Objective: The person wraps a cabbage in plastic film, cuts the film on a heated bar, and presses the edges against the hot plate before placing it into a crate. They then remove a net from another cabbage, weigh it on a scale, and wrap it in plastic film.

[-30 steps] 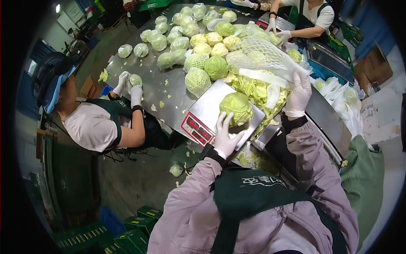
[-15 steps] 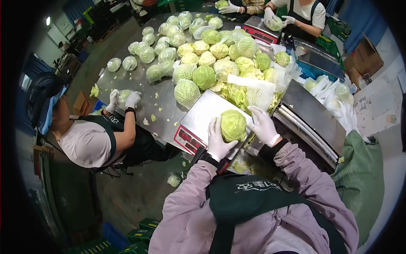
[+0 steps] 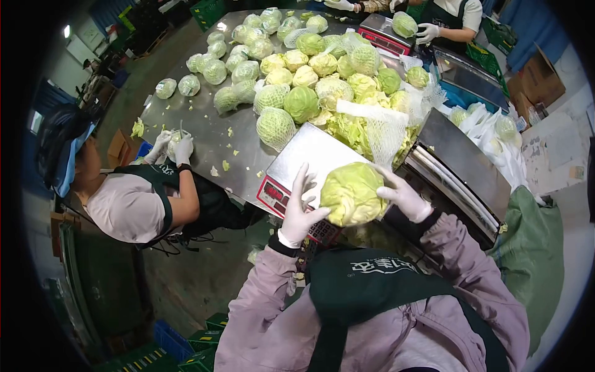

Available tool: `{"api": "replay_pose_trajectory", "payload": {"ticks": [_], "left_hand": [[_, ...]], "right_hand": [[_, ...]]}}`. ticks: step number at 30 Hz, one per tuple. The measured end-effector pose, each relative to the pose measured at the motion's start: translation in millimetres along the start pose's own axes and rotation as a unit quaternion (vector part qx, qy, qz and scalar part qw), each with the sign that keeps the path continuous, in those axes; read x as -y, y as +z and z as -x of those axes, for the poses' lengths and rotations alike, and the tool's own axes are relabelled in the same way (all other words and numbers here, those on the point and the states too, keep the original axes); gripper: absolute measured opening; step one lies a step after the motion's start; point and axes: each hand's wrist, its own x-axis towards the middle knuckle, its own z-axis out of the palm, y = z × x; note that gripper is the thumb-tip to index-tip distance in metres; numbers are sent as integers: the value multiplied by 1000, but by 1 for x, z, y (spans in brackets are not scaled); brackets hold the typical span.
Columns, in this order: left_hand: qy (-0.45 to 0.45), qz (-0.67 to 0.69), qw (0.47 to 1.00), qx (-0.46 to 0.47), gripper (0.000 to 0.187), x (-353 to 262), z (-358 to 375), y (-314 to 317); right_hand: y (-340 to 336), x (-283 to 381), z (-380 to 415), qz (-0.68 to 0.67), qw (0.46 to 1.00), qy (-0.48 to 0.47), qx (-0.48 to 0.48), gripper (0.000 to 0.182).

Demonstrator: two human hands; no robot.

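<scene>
A pale green cabbage [image 3: 352,193] with loose, ruffled outer leaves is held up above the near right part of the scale [image 3: 313,152]. My right hand [image 3: 406,197], in a white glove, grips it from the right, thumb across the front and fingers behind. On the cabbage's left side, my left hand [image 3: 299,211] is gloved too, its fingers stretched upward and apart and its thumb tip right at the leaves. The scale's red display panel [image 3: 273,193] shows just left of that hand, with the keypad partly covered.
Loose cabbages [image 3: 302,104], some in white foam netting, heap behind the scale. Wrapped cabbages [image 3: 215,72] stand farther left on the metal table [image 3: 211,133]. A wrapping machine [image 3: 462,167] is at my right. One co-worker [image 3: 133,201] handles a cabbage at left; others work across the table.
The cabbage has turned, risen closer to me and shows ruffled leaves. My left hand has shifted left and spread its fingers. At left, the co-worker's hands have drawn back slightly.
</scene>
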Motion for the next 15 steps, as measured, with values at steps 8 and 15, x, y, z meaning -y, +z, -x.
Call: {"api": "replay_pose_trajectory", "payload": {"ticks": [8,15], "left_hand": [[-181,348,907,155,93,34,35,7],[-206,272,892,296,98,12,21,25]], "right_hand": [[31,67,71,114,993,40,-4,66],[19,82,82,245,949,-200,7,42]]}}
